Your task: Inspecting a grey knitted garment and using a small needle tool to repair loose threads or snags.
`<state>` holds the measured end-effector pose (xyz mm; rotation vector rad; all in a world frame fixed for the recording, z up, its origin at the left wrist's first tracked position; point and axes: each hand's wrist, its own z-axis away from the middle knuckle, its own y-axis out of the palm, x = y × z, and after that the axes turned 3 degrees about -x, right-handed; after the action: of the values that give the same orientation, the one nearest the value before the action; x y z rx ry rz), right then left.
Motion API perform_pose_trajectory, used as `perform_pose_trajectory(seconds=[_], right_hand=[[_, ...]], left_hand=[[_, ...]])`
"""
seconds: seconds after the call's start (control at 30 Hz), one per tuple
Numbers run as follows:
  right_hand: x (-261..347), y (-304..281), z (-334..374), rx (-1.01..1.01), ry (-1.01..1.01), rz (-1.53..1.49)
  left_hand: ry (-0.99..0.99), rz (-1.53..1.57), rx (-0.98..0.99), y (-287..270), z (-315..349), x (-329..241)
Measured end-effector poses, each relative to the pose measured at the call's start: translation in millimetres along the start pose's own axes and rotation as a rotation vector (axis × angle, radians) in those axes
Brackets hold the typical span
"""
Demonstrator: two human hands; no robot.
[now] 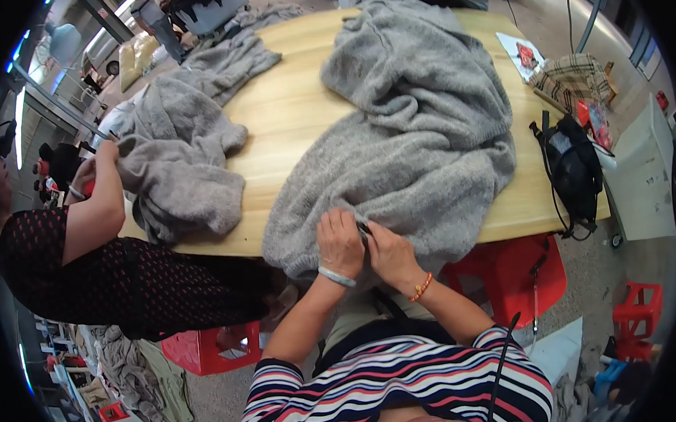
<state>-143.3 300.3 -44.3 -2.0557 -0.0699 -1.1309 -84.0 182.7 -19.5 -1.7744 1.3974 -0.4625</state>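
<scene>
A large grey knitted garment (419, 162) lies in loose folds on the wooden table (288, 100) before me and hangs a little over its near edge. My left hand (340, 242), with a pale bangle at the wrist, is closed on the near part of the knit, its fingers bent into the fabric. Close beside it, my right hand (391, 255), with a red and gold bracelet, is closed round a small dark tool (364, 229). Only a short dark part of this tool shows between the hands, so its kind is unclear.
At the left a person (97, 214) handles another grey knit piece (184, 142). A black mesh bag (572, 167) lies at the table's right edge. Red stools (518, 278) stand under the near side. A plaid-covered chair (573, 78) is beyond the right side.
</scene>
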Motion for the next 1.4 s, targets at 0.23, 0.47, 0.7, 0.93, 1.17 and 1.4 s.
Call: perform_pose_trajectory(seconds=[0.23, 0.47, 0.7, 0.93, 1.17, 1.4], right_hand=[[9.2, -3.4, -7.2, 0.004, 0.056, -0.004], [17.6, -10.6, -11.7, 0.104, 0.057, 0.125], [19.7, -10.3, -11.5, 0.135, 0.092, 0.185], [18.7, -15.5, -10.1, 0.134, 0.016, 0.238], [19.4, -16.3, -8.7, 0.124, 0.045, 0.227], [19.4, -15.5, -10.8, 0.096, 0.032, 0.237]], left_hand=[[-0.128, 0.248, -0.018, 0.9, -6.2, -0.1], [-0.128, 0.223, -0.029, 7.9, -4.7, 3.2], [-0.134, 0.222, -0.020, 10.5, -5.4, -1.3], [-0.071, 0.256, -0.040, 11.8, 0.0, -1.5], [-0.061, 0.255, -0.080, 7.5, 1.4, -3.9], [-0.183, 0.337, -0.134, 12.4, 0.2, -2.9]])
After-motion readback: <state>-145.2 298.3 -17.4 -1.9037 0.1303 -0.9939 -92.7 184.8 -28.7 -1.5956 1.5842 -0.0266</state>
